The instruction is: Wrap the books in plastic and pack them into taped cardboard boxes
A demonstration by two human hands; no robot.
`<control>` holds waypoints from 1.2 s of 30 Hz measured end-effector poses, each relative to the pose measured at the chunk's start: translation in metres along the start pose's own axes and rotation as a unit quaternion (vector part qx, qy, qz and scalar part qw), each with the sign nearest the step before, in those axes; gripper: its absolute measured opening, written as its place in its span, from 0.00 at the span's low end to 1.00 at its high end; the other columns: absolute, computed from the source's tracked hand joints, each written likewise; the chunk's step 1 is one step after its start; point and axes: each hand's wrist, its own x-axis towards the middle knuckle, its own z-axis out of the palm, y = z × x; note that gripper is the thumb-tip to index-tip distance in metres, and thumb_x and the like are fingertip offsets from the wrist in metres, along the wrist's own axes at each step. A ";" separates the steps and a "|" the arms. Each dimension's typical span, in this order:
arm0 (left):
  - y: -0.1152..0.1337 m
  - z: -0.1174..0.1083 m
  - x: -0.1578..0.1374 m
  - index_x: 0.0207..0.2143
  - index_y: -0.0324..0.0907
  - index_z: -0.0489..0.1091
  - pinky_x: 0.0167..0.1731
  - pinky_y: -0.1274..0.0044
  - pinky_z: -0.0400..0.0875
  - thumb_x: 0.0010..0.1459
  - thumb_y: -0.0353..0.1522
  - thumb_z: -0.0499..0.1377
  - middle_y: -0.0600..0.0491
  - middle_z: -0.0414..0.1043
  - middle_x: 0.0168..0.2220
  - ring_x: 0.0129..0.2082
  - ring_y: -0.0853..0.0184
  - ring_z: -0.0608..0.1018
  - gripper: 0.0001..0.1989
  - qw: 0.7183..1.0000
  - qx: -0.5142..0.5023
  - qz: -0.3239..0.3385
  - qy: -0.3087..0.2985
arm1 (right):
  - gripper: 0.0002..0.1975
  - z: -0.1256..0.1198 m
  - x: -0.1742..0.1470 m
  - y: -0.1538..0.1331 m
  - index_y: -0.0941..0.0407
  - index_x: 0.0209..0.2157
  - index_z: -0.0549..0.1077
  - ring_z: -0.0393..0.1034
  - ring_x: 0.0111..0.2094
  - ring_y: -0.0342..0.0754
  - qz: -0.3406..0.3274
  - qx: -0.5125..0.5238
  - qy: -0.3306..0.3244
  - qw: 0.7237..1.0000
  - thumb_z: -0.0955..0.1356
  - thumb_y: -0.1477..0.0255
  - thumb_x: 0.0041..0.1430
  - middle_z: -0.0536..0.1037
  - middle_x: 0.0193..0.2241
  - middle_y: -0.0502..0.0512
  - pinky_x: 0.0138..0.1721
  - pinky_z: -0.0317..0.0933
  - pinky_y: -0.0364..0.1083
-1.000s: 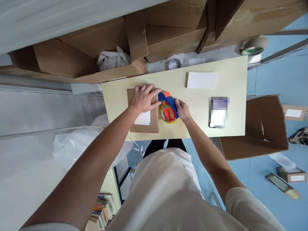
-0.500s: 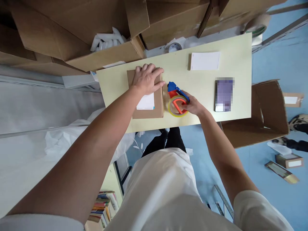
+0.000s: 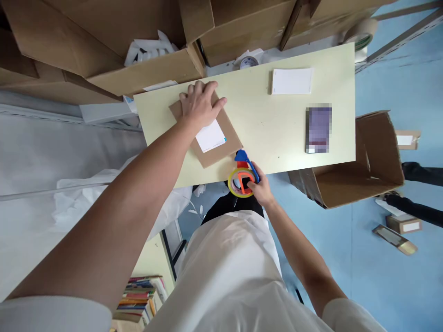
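No text can be read: marks on the white label [image 3: 210, 136] of the carton [image 3: 229, 131] under the left hand [image 3: 199, 105] and the white pad [image 3: 291, 81] beyond the right hand [image 3: 260, 186] are too small.

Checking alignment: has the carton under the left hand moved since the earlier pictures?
Yes. Against the table, the carton has turned counterclockwise in view: its sides, earlier roughly square to the table's edges, now slant.

A pale yellow worktop [image 3: 256, 113] stands above a smooth blue floor [image 3: 374, 272]. Grey metal framing [image 3: 404, 40] runs beyond its far right corner; a plain grey surface [image 3: 69, 143] spans the left.
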 end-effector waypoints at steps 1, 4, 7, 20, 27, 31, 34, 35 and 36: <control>-0.008 -0.003 -0.003 0.65 0.60 0.45 0.52 0.50 0.46 0.50 0.59 0.43 0.52 0.58 0.61 0.64 0.45 0.46 0.41 1.000 0.004 -0.025 -0.001 | 0.41 -0.004 0.012 -0.010 0.52 0.62 0.60 0.70 0.50 0.56 -0.006 0.015 0.006 1.000 0.65 0.76 0.41 0.73 0.52 0.57 0.53 0.64 0.57; -0.027 -0.014 -0.017 0.67 0.58 0.39 0.51 0.50 0.43 0.47 0.61 0.45 0.56 0.53 0.64 0.65 0.47 0.39 0.47 0.995 0.038 -0.095 -0.016 | 0.38 -0.024 0.062 -0.048 0.55 0.59 0.63 0.69 0.50 0.57 -0.048 0.025 0.009 0.998 0.66 0.76 0.40 0.75 0.50 0.57 0.52 0.65 0.57; -0.031 -0.025 -0.029 0.67 0.57 0.40 0.53 0.50 0.40 0.44 0.62 0.49 0.59 0.50 0.66 0.65 0.48 0.33 0.50 0.994 0.064 -0.084 -0.032 | 0.33 -0.042 0.117 -0.093 0.54 0.54 0.69 0.70 0.48 0.57 -0.076 -0.014 -0.040 0.996 0.67 0.76 0.41 0.78 0.44 0.54 0.50 0.66 0.59; -0.017 -0.012 -0.022 0.66 0.52 0.46 0.58 0.53 0.42 0.49 0.54 0.57 0.45 0.56 0.61 0.62 0.42 0.54 0.45 0.998 0.055 0.033 -0.006 | 0.40 -0.053 0.126 -0.109 0.51 0.58 0.66 0.70 0.48 0.55 -0.061 -0.072 -0.102 0.990 0.67 0.80 0.38 0.77 0.46 0.52 0.52 0.65 0.58; -0.014 -0.012 -0.019 0.67 0.54 0.45 0.57 0.51 0.41 0.50 0.54 0.55 0.45 0.55 0.61 0.62 0.41 0.53 0.44 0.998 0.056 0.032 -0.012 | 0.44 -0.025 0.038 -0.033 0.51 0.62 0.60 0.72 0.48 0.55 0.009 -0.014 -0.104 0.994 0.67 0.78 0.38 0.76 0.49 0.55 0.54 0.64 0.57; -0.019 -0.008 -0.023 0.67 0.56 0.38 0.57 0.51 0.44 0.52 0.53 0.54 0.46 0.55 0.62 0.63 0.43 0.53 0.45 0.998 0.063 0.023 0.022 | 0.42 0.008 0.028 -0.016 0.50 0.63 0.57 0.71 0.50 0.54 -0.020 0.013 -0.021 0.999 0.65 0.74 0.42 0.74 0.51 0.54 0.54 0.65 0.55; -0.020 -0.010 -0.033 0.68 0.52 0.37 0.55 0.49 0.48 0.51 0.55 0.54 0.42 0.48 0.66 0.63 0.39 0.51 0.48 0.998 0.069 0.006 0.011 | 0.41 0.003 0.061 -0.037 0.51 0.63 0.57 0.70 0.50 0.54 -0.044 0.003 -0.002 0.999 0.65 0.74 0.43 0.75 0.50 0.55 0.53 0.65 0.57; -0.019 -0.012 -0.036 0.68 0.51 0.38 0.54 0.48 0.48 0.49 0.56 0.56 0.41 0.46 0.67 0.64 0.37 0.50 0.50 0.997 0.071 0.007 0.001 | 0.40 -0.003 0.079 -0.050 0.52 0.62 0.58 0.70 0.50 0.55 -0.057 -0.001 -0.002 0.998 0.65 0.73 0.43 0.75 0.50 0.55 0.53 0.65 0.57; -0.018 -0.014 -0.039 0.67 0.51 0.40 0.54 0.48 0.48 0.47 0.57 0.57 0.41 0.44 0.67 0.64 0.36 0.48 0.51 0.997 0.074 0.013 -0.009 | 0.39 -0.010 0.099 -0.065 0.53 0.61 0.60 0.70 0.51 0.55 -0.070 -0.007 -0.010 0.997 0.66 0.74 0.43 0.74 0.51 0.55 0.53 0.65 0.57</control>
